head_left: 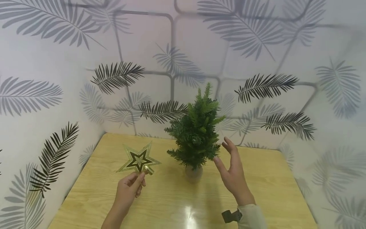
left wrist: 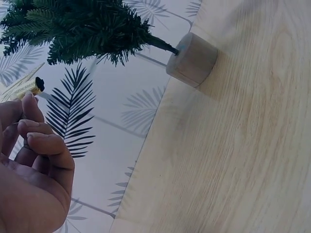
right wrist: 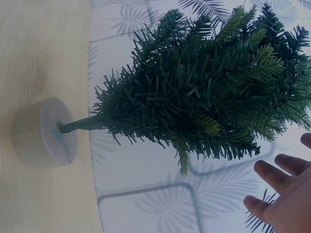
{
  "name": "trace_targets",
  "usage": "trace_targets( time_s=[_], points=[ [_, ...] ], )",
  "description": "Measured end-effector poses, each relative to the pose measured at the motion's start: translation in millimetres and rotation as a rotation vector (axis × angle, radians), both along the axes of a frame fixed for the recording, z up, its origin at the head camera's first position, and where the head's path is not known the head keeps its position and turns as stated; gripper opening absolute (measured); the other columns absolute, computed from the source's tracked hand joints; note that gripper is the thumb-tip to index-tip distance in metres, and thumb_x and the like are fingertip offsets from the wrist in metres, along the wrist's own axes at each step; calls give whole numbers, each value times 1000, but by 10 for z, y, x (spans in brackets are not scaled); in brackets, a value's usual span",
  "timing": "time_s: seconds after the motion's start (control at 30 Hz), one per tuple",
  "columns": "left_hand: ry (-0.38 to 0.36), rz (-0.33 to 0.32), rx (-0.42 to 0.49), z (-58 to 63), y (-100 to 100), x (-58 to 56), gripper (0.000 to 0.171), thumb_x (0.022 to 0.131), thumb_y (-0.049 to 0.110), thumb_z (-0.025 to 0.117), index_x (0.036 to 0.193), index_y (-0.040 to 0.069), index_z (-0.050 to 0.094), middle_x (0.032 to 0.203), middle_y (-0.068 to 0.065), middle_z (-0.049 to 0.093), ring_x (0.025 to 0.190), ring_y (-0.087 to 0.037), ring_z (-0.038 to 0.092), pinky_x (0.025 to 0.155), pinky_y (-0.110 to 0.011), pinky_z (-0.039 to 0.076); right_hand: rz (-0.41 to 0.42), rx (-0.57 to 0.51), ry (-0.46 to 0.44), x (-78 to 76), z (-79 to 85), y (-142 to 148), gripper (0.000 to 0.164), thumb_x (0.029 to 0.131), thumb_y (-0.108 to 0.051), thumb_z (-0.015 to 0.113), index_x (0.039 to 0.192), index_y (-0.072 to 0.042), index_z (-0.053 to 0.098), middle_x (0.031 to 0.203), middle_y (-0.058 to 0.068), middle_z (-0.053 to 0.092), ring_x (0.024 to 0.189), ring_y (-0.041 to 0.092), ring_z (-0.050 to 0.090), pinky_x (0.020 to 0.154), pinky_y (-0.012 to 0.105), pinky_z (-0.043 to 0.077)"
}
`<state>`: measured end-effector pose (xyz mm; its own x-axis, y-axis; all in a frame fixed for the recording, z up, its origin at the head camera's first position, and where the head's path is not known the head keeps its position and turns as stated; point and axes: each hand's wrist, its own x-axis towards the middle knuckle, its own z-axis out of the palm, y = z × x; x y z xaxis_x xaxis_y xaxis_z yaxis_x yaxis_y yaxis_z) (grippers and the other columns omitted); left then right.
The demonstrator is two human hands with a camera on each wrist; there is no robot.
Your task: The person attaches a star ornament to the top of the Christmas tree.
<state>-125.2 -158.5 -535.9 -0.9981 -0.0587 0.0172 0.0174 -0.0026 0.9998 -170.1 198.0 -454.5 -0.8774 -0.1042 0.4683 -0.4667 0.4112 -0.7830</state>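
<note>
In the head view my left hand [head_left: 130,186] pinches a gold star tree topper [head_left: 139,160] by its lower edge, close to the short gold tube at its base. The star is held up left of a small artificial Christmas tree [head_left: 197,133]. That tree stands upright on a round wooden base [right wrist: 43,132]. To the right of the branches is my right hand [head_left: 233,173], its thumb and fingers spread and holding nothing. Its fingertips are right at the outer needles. The left wrist view shows my curled fingers [left wrist: 51,150] and only the star's gold tube end [left wrist: 33,86].
The tree's base rests on a light wooden table [head_left: 91,190]. Behind the table and at its sides rise pale walls [head_left: 194,41] with a leaf pattern. A dark strap [head_left: 231,216] shows at my right wrist, by a light sleeve [head_left: 251,218].
</note>
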Motion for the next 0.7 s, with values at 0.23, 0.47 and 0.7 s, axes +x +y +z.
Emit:
trace_targets(
  time_s=[0.23,0.47,0.7],
  points=[
    [3,48,10,21,-23,0,39,107,20,60,87,-13,60,69,1,56,54,-3,43,51,-14,41,7,-3,6,-5,21,2,72,104,-11,63,164,-24,24,164,7,32,149,35,33,114,70,25],
    [-19,46,21,2,-5,9,39,107,23,61,86,-10,62,64,2,54,54,-5,44,50,-15,41,25,-21,20,-46,32,1,74,103,-8,63,164,-22,24,166,4,29,149,37,33,115,69,24],
    [22,37,1,41,5,13,38,108,22,59,85,-9,62,62,2,52,54,-4,43,50,-16,41,53,-31,49,-94,72,-17,72,103,-6,62,164,-17,26,166,3,29,149,33,34,115,68,24]
  ],
)
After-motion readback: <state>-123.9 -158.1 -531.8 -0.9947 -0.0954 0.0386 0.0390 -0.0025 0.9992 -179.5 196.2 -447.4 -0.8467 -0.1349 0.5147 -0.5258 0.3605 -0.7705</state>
